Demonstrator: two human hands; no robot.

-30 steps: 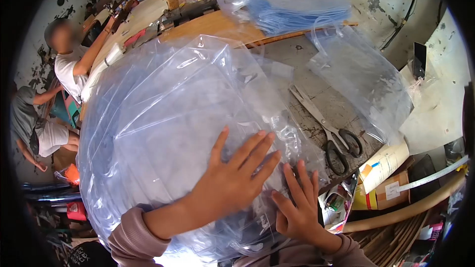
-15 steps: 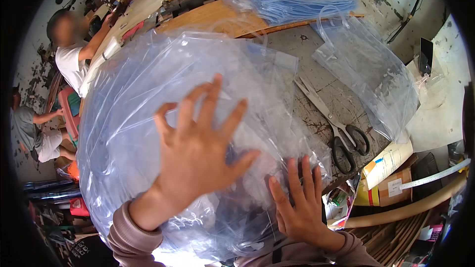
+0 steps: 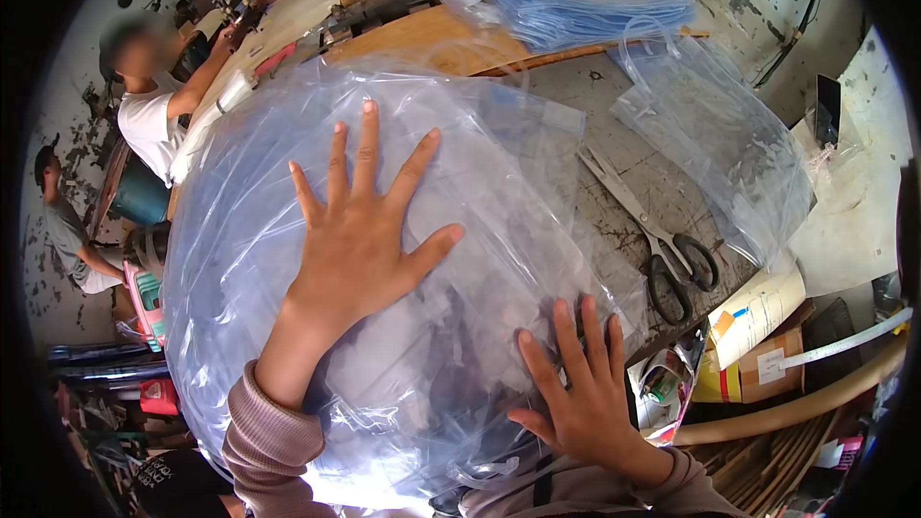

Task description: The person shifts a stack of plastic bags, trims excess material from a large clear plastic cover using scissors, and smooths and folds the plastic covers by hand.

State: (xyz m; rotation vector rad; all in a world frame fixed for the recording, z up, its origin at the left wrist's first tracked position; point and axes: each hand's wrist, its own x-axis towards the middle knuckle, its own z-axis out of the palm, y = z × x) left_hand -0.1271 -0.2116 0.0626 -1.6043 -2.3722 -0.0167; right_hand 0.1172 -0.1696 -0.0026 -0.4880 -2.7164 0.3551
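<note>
A large heap of clear plastic sheeting (image 3: 259,182) with creases and bright reflections covers the middle of the view. My left hand (image 3: 355,240) lies on top of it with the fingers spread wide. Lower right, my right hand (image 3: 585,403) rests flat on the sheeting's near right part, fingers apart. Neither hand grips anything. Scissors with black handles (image 3: 652,240) lie on the scratched table (image 3: 614,168), to the right of the sheeting. Beyond them is a clear plastic bag with a looped handle (image 3: 720,153).
A stack of bluish plastic bags (image 3: 576,10) lies on a wooden board (image 3: 422,38) at the back. At right are a phone (image 3: 826,110), a cardboard box (image 3: 772,364) and a long tube (image 3: 796,407). Two people (image 3: 149,125) are at left.
My left hand has moved up and to the left over the sheeting, its fingers now spread flat. My right hand has stayed nearly in place. The person at far left has changed posture.
</note>
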